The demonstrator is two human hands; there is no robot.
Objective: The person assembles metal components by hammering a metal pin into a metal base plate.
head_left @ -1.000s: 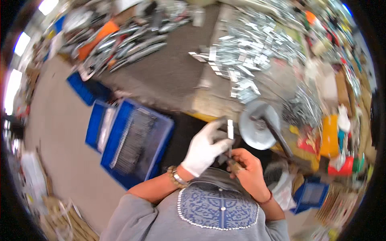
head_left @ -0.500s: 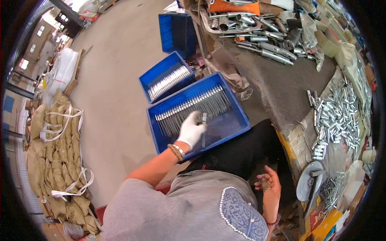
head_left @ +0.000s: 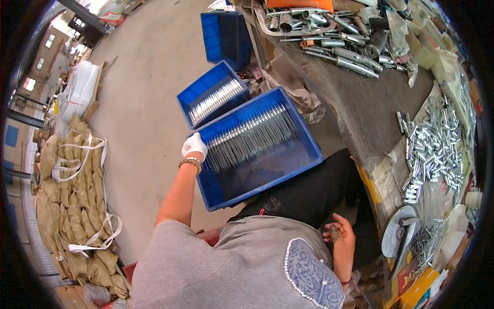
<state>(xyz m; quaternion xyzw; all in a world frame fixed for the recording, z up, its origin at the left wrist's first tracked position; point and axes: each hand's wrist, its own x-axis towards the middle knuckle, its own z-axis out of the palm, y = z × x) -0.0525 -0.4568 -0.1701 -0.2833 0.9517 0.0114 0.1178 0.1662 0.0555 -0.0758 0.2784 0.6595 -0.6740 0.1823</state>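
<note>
A large blue plastic crate (head_left: 303,170) rests tilted by my lap. In it lies a long slanting row of thin metal rods (head_left: 252,139), dark along their length with bright silver ends. My left hand (head_left: 195,146), in a white glove, is closed over the crate's left rim beside the end of the row; its fingertips are partly hidden. Bare and held near my right thigh, my right hand (head_left: 340,236) has its fingers loosely bent and apart. The palm shows a dark smudge, and nothing is visible in its grasp.
Beyond stands a smaller blue crate (head_left: 182,103) with shiny silver rods (head_left: 218,100), then another blue crate (head_left: 224,38). On the right, a workbench (head_left: 355,118) carries metal tubes (head_left: 355,59), a heap of small metal pieces (head_left: 432,149) and a round disc (head_left: 399,232). Tan sacks (head_left: 77,206) lie left.
My left hand has moved left from above the rods, where something small and clear or shiny showed beside it, to the crate's left rim. My right hand has hardly moved.
</note>
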